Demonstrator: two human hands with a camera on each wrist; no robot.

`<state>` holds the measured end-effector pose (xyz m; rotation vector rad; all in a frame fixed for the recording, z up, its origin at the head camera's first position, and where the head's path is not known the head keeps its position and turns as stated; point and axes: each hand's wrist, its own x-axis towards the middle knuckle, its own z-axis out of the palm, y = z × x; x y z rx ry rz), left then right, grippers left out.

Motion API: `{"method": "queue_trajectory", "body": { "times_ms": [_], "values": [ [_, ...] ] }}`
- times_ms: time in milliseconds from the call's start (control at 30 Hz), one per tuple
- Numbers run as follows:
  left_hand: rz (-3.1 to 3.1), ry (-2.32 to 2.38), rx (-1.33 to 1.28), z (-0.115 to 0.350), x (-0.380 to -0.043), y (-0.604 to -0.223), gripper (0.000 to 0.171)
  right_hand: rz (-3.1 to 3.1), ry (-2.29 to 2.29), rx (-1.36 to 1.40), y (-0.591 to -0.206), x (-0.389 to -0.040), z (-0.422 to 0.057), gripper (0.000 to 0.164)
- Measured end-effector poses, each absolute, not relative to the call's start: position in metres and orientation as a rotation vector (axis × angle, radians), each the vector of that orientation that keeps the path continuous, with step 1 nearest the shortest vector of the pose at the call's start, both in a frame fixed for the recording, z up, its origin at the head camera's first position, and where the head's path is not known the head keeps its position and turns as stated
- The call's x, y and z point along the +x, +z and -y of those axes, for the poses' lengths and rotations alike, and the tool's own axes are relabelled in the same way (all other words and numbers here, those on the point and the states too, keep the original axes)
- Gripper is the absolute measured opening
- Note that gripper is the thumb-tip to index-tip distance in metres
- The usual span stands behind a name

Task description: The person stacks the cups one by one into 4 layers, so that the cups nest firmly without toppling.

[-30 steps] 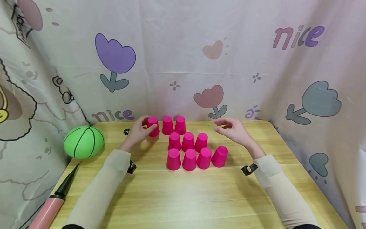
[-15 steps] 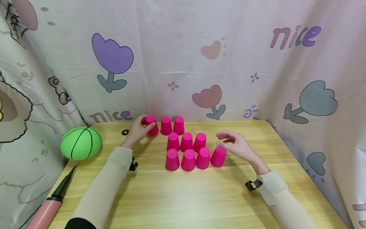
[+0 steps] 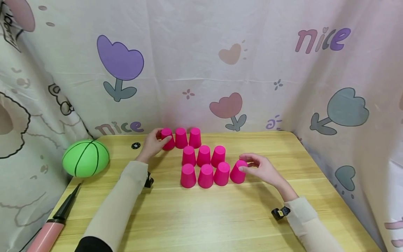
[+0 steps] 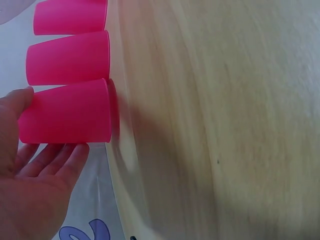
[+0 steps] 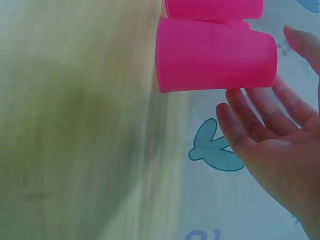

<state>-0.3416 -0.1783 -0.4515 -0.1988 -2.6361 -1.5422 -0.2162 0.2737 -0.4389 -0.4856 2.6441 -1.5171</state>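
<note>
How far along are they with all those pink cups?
Looks done: eight pink cups stand upside down in three rows, untouched by either hand. In hand: the left hand grips the back row's left cup; the right hand is at the front row's right cup. Remaining, probably: settling those two end cups, where both hands are.

Cream sleeves, black wrist cameras, apparently
</note>
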Motion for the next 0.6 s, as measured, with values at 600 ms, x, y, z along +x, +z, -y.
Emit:
{"method": "queue_trajectory", "body": {
  "times_ms": [600],
  "values": [
    [2.662,-1.525,-0.181,0.18,-0.346,-0.458,0.061,-2.578,-1.502,-0.465,-0.452,-0.215,-0.276,0.056]
  ]
}}
